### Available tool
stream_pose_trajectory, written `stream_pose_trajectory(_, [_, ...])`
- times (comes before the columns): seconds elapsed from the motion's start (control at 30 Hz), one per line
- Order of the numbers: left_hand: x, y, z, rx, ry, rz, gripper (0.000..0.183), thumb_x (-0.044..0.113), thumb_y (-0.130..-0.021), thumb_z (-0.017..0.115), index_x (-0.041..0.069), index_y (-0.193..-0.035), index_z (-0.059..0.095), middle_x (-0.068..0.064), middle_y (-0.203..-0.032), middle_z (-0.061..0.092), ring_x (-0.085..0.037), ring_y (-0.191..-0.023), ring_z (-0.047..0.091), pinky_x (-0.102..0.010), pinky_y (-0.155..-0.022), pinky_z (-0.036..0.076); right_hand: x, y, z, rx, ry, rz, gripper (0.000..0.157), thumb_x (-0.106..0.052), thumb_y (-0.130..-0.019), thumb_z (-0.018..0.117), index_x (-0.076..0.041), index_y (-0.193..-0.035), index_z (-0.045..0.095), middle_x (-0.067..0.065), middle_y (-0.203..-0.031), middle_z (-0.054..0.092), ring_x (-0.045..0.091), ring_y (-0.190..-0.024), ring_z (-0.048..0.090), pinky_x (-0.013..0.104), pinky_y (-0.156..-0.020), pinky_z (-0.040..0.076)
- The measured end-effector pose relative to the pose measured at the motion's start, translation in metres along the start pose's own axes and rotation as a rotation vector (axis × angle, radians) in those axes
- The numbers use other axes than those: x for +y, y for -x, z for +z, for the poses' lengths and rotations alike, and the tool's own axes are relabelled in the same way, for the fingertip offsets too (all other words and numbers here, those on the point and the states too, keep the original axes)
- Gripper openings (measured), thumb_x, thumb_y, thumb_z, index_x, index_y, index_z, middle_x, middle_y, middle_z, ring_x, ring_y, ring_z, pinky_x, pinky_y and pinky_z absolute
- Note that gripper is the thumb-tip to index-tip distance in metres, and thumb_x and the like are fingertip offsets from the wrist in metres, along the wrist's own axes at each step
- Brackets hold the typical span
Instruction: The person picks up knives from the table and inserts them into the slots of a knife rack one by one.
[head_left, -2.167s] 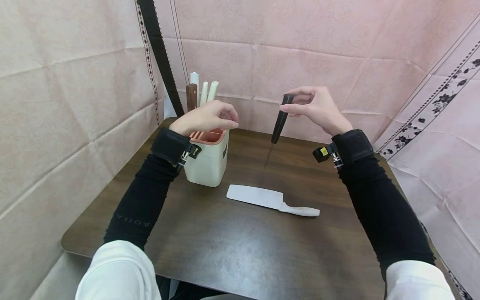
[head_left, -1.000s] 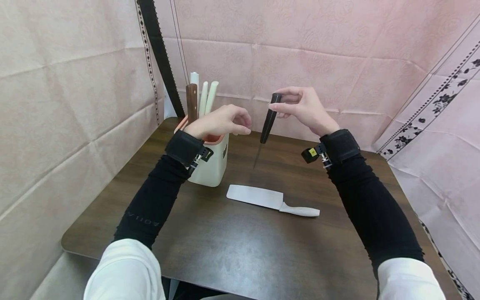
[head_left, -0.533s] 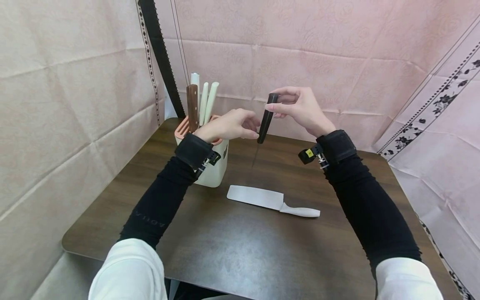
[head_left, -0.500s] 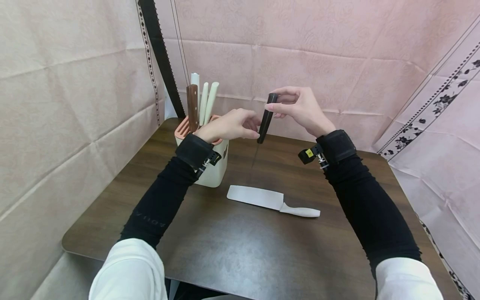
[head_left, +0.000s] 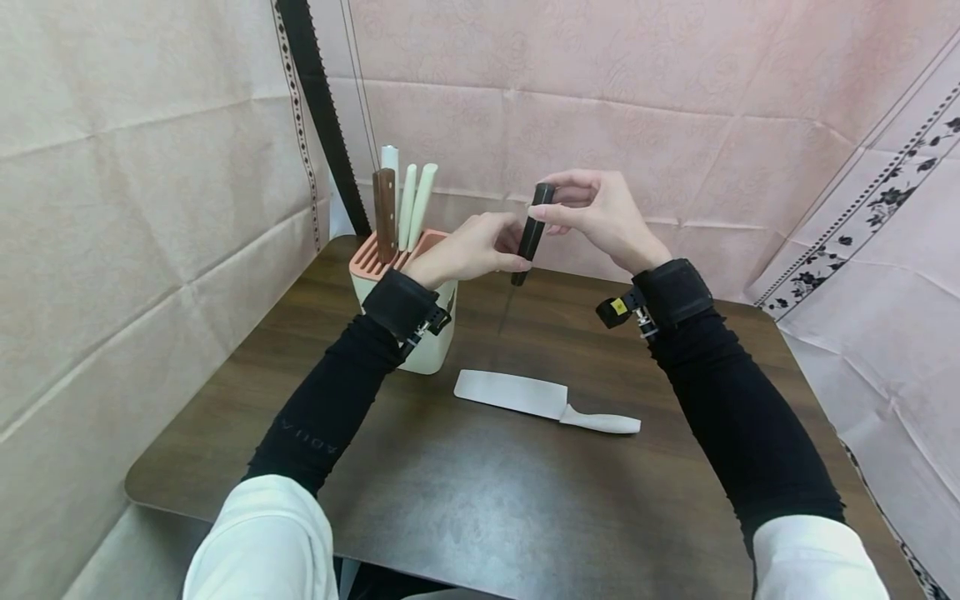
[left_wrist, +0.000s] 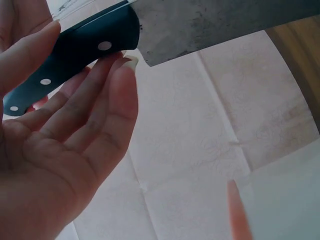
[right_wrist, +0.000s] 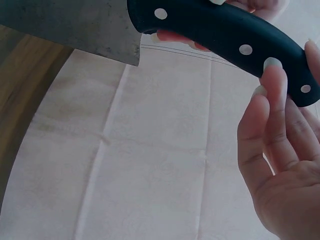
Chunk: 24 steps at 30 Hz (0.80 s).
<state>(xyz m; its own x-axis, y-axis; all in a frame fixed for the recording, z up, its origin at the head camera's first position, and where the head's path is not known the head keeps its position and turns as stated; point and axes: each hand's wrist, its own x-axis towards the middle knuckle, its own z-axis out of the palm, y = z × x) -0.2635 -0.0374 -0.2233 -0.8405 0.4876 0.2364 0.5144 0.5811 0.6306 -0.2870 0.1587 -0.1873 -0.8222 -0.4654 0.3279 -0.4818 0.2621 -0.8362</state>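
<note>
A black-handled cleaver hangs blade down above the table, its broad grey blade edge-on in the head view. My right hand pinches the butt end of its riveted handle between thumb and fingers. Lower on the same handle, close to the blade, my left hand has its thumb on the near side and its fingers behind. A white cleaver lies flat on the table below, its handle pointing right.
Behind my left wrist stands a cream knife block with a slotted orange top. It holds a brown-handled knife and several pale-handled ones. Pink cloth hangs around the brown table.
My left hand has moved right from over the knife block and taken hold of the black handle. The right hand has brought the black-handled cleaver left. The white cleaver stays put.
</note>
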Motion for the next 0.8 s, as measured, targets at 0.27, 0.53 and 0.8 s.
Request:
stream_pose_trajectory(0.27, [-0.003, 0.001, 0.001, 0.019, 0.013, 0.012, 0.03, 0.017, -0.082, 0.069, 0.002, -0.104, 0.057, -0.013, -0.096, 0.068, -0.016, -0.086, 0.062, -0.038, -0.084, 0.051, 0.004, 0.001, -0.002, -0.005, -0.005, -0.042, 0.044, -0.029, -0.079, 0.072, -0.01, -0.117, 0.063, -0.001, -0.076, 0.071, 0.02, -0.063, 0.063, 0.025, -0.063, 0.056])
stream_pose_trajectory(0.53, [-0.001, 0.008, -0.012, 0.046, -0.008, 0.003, 0.028, 0.018, -0.082, 0.069, 0.002, -0.103, 0.059, -0.013, -0.095, 0.069, -0.017, -0.086, 0.062, -0.04, -0.082, 0.05, 0.012, 0.005, -0.012, 0.024, -0.077, -0.064, 0.04, -0.031, -0.087, 0.063, -0.005, -0.116, 0.061, 0.004, -0.087, 0.075, 0.025, -0.06, 0.063, 0.024, -0.06, 0.057])
stream_pose_trajectory(0.8, [0.001, 0.015, -0.027, 0.095, -0.024, 0.004, 0.034, 0.02, -0.083, 0.067, 0.003, -0.111, 0.058, -0.011, -0.099, 0.066, -0.016, -0.089, 0.059, -0.039, -0.086, 0.05, 0.024, 0.01, -0.019, 0.017, -0.117, -0.049, 0.033, -0.028, -0.087, 0.063, -0.001, -0.107, 0.064, 0.003, -0.079, 0.076, 0.025, -0.06, 0.063, 0.024, -0.059, 0.057])
